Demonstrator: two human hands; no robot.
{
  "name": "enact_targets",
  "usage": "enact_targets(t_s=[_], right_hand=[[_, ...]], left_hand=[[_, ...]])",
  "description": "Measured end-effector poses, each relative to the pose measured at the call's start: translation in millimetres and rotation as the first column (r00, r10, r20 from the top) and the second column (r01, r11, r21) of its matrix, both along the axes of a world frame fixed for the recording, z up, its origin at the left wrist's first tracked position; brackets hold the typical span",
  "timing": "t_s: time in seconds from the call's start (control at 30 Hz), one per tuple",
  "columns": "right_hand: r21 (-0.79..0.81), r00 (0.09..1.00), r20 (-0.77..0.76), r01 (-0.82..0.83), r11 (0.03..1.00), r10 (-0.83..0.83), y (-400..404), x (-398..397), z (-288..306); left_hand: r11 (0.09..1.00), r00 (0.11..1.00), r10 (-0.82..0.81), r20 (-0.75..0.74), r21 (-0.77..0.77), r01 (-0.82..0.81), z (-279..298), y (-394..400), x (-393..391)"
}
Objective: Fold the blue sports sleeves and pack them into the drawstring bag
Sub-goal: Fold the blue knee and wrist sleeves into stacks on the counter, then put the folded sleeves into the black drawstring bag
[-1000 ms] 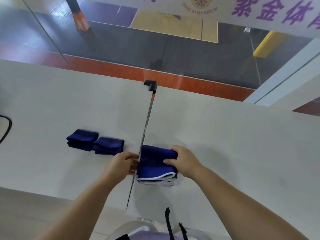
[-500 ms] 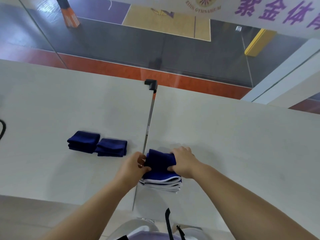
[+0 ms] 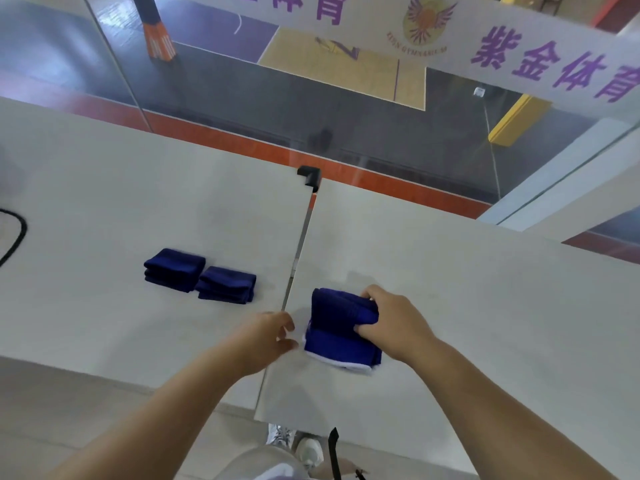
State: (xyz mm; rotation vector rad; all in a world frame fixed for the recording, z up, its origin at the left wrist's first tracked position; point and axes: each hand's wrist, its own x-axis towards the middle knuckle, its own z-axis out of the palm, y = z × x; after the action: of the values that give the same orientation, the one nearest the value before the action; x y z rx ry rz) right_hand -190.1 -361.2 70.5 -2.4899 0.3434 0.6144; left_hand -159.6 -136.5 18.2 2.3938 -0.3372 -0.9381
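Note:
A folded blue sleeve with a white edge lies on the right white table, close to the seam between the two tables. My right hand grips its right side, fingers pinched into the fabric. My left hand hovers just left of the sleeve over the seam, fingers loosely curled and apart from the cloth. Two more folded blue sleeves rest side by side on the left table. No drawstring bag is identifiable in view.
A black corner guard caps the far end of the seam. A black cord curls at the left edge. A glass wall stands behind the tables. Below the near edge hang a black strap and shoes.
My left hand has let go of the sleeve and drawn back to the left. My right hand keeps its grip, and the sleeve's top layer now looks rolled over more compactly.

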Motion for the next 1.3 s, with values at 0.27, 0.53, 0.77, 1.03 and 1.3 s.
enact_targets(t_s=[0.27, 0.53, 0.77, 1.03, 1.3], right_hand=[[-0.174, 0.922, 0.278, -0.226, 0.958, 0.268, 2.1, -3.6, 26.3], [-0.170, 0.833, 0.377, -0.367, 0.914, 0.405, 63.5, -9.7, 51.2], [-0.139, 0.787, 0.403, -0.452, 0.881, 0.467, 182.0, 17.6, 66.0], [-0.033, 0.830, 0.407, -0.404, 0.914, 0.382, 336.8, 52.8, 74.0], [0.031, 0.868, 0.336, -0.400, 0.916, 0.367, 427.1, 103.4, 81.9]], left_hand=[[0.968, 0.987, -0.025, 0.156, 0.251, -0.015, 42.2, 40.4, -29.2], [0.939, 0.973, 0.076, 0.216, 0.313, -0.143, 68.6, 124.7, -62.0], [0.921, 0.951, 0.157, 0.268, 0.309, -0.239, 85.1, 235.2, -45.6], [0.906, 0.929, 0.174, 0.326, 0.317, -0.281, 101.4, 382.3, -14.6], [0.886, 0.907, 0.285, 0.311, 0.276, -0.373, 96.0, 483.1, 32.5]])
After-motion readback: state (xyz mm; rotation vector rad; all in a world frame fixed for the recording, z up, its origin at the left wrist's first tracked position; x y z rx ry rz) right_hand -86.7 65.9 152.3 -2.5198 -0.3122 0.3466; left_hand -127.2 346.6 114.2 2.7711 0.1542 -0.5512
